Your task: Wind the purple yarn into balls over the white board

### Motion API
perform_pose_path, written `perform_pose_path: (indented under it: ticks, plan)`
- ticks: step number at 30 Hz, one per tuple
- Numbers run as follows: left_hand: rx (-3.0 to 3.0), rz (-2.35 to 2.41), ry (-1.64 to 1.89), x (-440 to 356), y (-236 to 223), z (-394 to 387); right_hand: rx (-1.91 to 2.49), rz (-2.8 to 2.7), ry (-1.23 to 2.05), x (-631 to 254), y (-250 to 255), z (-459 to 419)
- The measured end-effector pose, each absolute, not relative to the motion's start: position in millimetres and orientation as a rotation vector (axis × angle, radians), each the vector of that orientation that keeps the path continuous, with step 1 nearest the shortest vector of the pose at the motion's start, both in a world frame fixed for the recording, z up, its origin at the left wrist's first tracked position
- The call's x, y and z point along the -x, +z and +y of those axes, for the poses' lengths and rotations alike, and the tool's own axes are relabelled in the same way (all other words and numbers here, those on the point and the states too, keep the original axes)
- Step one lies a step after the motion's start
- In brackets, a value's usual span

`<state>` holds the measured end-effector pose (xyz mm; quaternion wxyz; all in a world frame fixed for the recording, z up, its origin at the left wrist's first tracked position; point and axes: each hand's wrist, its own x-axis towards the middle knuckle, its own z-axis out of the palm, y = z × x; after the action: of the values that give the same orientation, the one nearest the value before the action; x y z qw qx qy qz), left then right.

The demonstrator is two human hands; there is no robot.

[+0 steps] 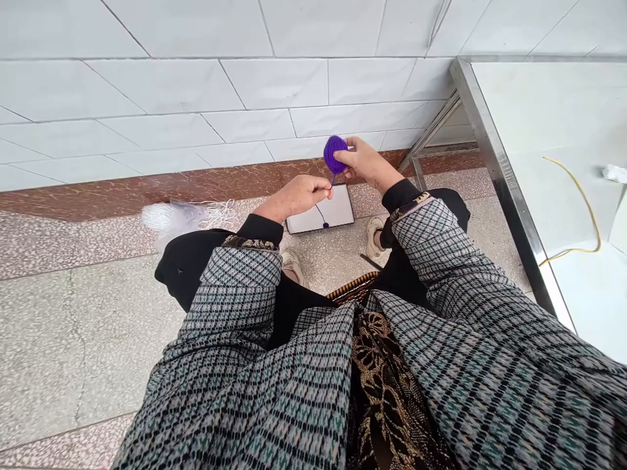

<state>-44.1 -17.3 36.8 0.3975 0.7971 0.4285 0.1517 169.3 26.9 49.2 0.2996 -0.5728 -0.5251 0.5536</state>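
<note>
A ball of purple yarn (334,155) sits in the fingers of my right hand (361,163), held up in front of the wall. My left hand (298,198) is curled closed just below it, its fingertips at a short purple strand (333,179) hanging from the ball. Under both hands lies a white rectangular board (321,210) with a purple thread (321,216) across it, ending in a small dark purple tuft. Whether that thread joins the strand is hidden by my left hand.
A bundle of white strings (181,217) lies on the terrazzo floor (98,333) to the left. A steel-edged white table (533,163) with a yellow cable (585,209) stands at right. Tiled wall ahead; a woven basket rim (353,287) sits below my sleeves.
</note>
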Motion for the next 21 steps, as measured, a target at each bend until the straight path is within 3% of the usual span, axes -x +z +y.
perform_pose_path:
  ticks: [6, 12, 17, 21]
  plan:
    - [-2.025, 1.184, 0.51, 56.3, 40.6, -14.7, 1.754, -1.905, 1.463, -165.0, 64.3, 15.4]
    - [-1.944, 1.297, 0.623, 56.6, 45.3, -13.9, 1.602, -2.084, 1.75, -163.8, 75.4, 5.2]
    - [-1.857, 1.379, 0.657, 57.0, 38.5, -8.7, 1.253, -1.876, 2.022, -171.2, 72.3, 3.9]
    - [-1.771, 1.307, 0.649, 55.5, 21.7, -2.9, 1.163, -1.561, 1.999, -173.3, 67.8, 8.2]
